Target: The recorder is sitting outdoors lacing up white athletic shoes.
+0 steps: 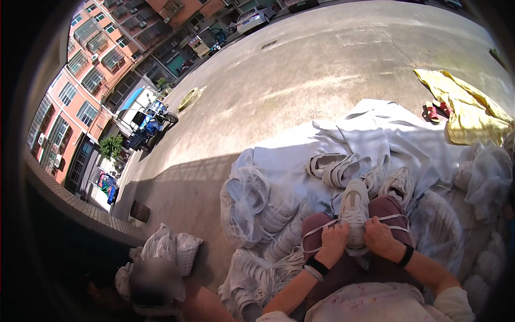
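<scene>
A white sneaker [354,206] rests between my knees, its toe pointing away from me. My left hand [335,238] is closed at the left edge of the shoe, pinching a white shoelace [304,242] that loops out over my left thigh. On the opposite edge my right hand [380,236] is closed on the lace too, whose loop spreads over my right thigh. Both hands touch the sides of the lacing area, and the fingertips are partly hidden. Just beyond the held shoe lie several more white sneakers [398,185].
White sheeting [300,145] covers the ground ahead. Plastic-wrapped shoes [244,193] and a bundle of laces [287,271] lie to my left. Clear bags [485,169] and a yellow cloth [477,115] are at right. Another person [161,284] sits at lower left. A blue three-wheeler [147,121] stands farther off.
</scene>
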Available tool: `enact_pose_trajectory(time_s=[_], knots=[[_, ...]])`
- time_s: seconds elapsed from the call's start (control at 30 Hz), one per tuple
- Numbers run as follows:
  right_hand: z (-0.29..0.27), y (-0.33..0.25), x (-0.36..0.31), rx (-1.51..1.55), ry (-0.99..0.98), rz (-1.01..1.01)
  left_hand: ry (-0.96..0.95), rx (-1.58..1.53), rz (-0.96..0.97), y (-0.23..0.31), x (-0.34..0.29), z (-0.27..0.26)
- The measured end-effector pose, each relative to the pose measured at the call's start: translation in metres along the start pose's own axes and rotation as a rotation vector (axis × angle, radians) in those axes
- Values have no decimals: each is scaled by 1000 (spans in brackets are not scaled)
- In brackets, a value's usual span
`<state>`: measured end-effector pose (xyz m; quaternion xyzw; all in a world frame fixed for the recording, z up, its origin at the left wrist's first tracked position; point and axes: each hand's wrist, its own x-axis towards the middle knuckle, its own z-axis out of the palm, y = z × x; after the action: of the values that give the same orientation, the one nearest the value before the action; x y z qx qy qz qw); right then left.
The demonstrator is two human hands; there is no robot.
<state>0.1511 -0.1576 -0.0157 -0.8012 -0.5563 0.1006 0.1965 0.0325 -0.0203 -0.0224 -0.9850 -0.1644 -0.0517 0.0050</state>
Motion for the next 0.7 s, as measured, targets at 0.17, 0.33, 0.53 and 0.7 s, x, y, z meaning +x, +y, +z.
enact_pose_trajectory(time_s=[0.17,0.33,0.53,0.7], knots=[[-3,0,-5,73,-6,29,160,-45,33,2,4,-8],[-12,-6,-4,-56,-146,-5,253,-53,103,0,5,-12],[-18,-10,6,-204,-103,-68,276,-315,41,3,-1,-19],[-9,-8,16,-354,53,-176,183,-630,-111,6,-13,-21]])
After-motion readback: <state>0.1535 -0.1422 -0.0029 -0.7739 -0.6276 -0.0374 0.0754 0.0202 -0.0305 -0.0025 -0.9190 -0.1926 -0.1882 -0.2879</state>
